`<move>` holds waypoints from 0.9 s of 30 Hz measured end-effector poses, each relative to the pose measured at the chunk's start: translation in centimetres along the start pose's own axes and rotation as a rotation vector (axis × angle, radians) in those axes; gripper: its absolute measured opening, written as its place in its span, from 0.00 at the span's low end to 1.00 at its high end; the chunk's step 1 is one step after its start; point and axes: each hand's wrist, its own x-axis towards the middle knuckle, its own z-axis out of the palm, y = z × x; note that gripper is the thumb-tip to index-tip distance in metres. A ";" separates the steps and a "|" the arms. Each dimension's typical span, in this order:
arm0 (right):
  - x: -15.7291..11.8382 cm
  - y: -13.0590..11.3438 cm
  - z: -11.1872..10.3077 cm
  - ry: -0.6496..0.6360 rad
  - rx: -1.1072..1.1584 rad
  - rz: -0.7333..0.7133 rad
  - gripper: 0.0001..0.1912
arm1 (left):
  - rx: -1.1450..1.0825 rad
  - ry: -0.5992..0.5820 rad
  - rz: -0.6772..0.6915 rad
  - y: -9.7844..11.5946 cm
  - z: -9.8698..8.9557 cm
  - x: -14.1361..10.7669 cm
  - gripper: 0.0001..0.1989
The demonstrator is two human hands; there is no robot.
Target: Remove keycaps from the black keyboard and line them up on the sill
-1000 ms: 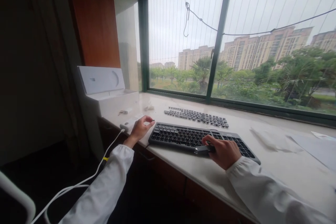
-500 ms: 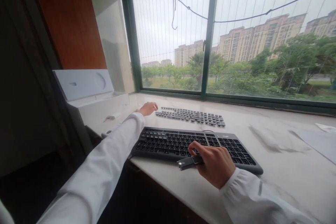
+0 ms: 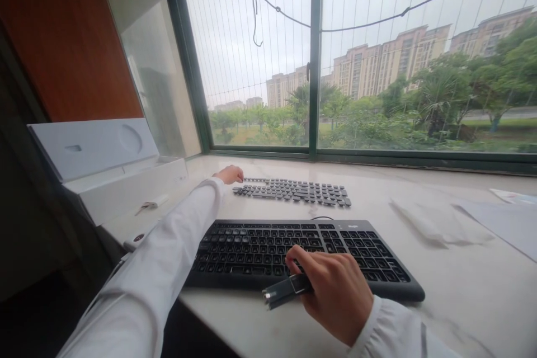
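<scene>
My left hand (image 3: 230, 174) reaches to the left end of the rows of loose dark keycaps (image 3: 297, 191), its fingertips together at the end of the back row; whatever they pinch is too small to make out. A black keyboard (image 3: 302, 246) lies in front, mostly bare of caps, with some fitted at its upper left. Over its front edge, my right hand (image 3: 331, 291) is closed on a small dark tool (image 3: 282, 292) with a metal tip pointing left.
An open white box (image 3: 121, 179) stands at the left, with a small white item (image 3: 153, 203) beside it. Clear plastic wrapping (image 3: 436, 221) and white paper (image 3: 499, 224) lie on the right. The window frame (image 3: 377, 156) borders the back.
The view has shifted, so the keyboard and box look nearer. My left hand's fingers have come down and together at the back row of keycaps. My right hand still holds the tool.
</scene>
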 end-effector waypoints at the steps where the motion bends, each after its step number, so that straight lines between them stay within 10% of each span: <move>1: 0.0 0.0 0.0 0.000 0.006 0.000 0.16 | 0.002 -0.010 -0.004 0.2 -0.1 0.1 0.07; 27: 0.3 0.3 0.1 -0.033 0.009 0.026 0.19 | 0.013 -0.081 -0.040 1.7 -1.0 -1.3 0.07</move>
